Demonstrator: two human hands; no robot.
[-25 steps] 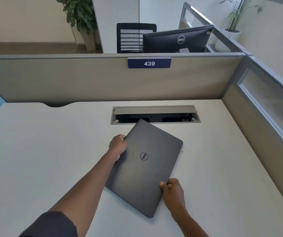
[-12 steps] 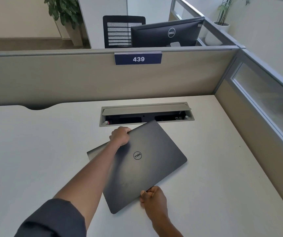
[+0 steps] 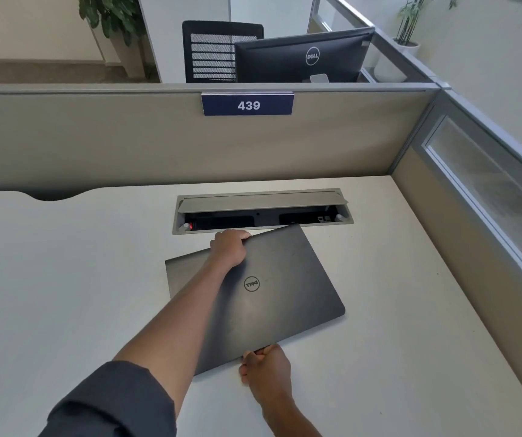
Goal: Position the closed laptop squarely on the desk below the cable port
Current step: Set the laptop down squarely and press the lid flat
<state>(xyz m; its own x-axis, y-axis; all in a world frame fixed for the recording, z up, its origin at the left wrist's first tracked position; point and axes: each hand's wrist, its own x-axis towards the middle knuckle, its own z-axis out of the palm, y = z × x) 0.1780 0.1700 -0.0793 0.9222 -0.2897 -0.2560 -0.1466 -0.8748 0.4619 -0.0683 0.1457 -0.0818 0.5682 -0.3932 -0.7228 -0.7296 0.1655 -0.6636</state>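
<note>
Now both hands grip the closed laptop: left hand at its 11 o'clock edge, right hand at 6; the open cable port at 12 shows sockets inside.

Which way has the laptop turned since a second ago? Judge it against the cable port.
Yes. The laptop has swung clockwise: its long edges, steeply angled to the cable port before, now lie closer to parallel, though still skewed. Its far right corner now reaches the port's front rim.
</note>
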